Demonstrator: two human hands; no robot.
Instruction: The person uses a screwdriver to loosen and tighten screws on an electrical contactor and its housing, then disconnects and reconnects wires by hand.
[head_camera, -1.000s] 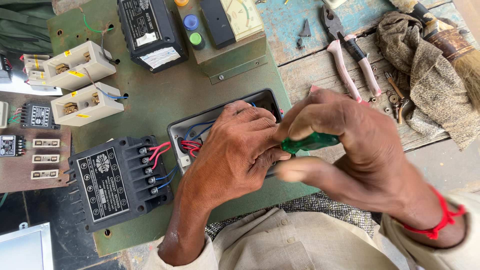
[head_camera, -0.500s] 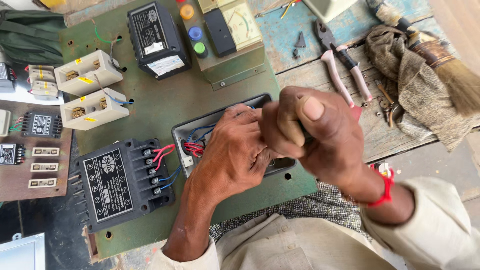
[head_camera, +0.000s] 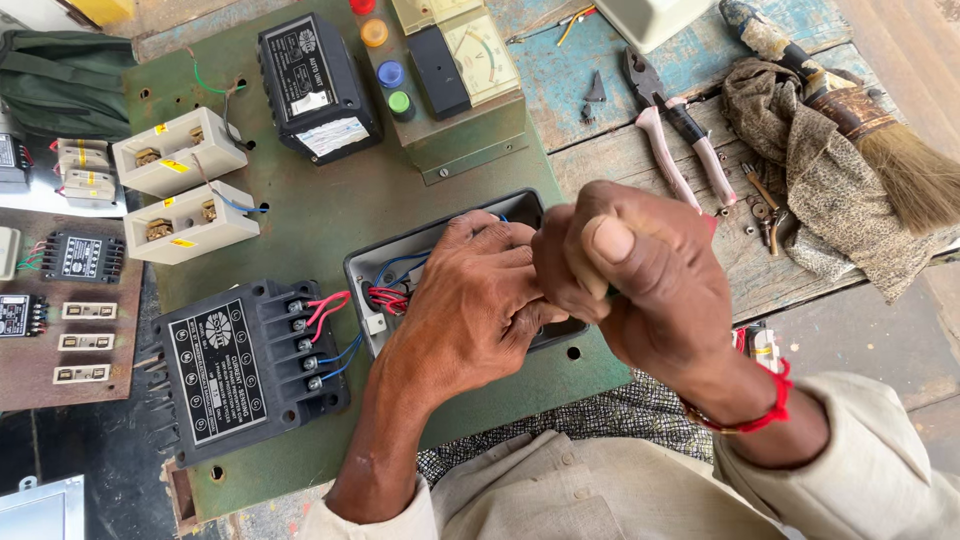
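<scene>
**Both hands at the open grey box on the green panel**

Left hand (head_camera: 480, 300) reaches into the open grey box (head_camera: 400, 255) mounted on the green panel (head_camera: 330, 210). Fingers curled down over the wiring inside; what they pinch is hidden, so I cannot tell whether that grip is closed on a wire or only resting there. Red and blue wires (head_camera: 385, 295) show at the box's left edge, beside the knuckles.

Right hand (head_camera: 640, 290) is clenched in a fist just above and touching the left, thumb pressed flat on top. The fist looks wrapped around a tool handle, but the tool itself does not show here; held upright like this, it would point down into the box.

Around the work:
- Black terminal unit (head_camera: 250, 365) left of the box, red and blue leads running from its screws toward the box.
- Two white fuse holders (head_camera: 180, 190) further up the panel, well apart from the hands.
- Black module (head_camera: 315, 85) and a meter housing with coloured buttons (head_camera: 455, 75) along the top edge.
- Pliers with pale handles (head_camera: 680, 140) on the wooden tabletop (head_camera: 620, 150), near the right hand, likely for easy reach.
- Rag (head_camera: 820, 170) and brush (head_camera: 860, 120) to the far right.
</scene>
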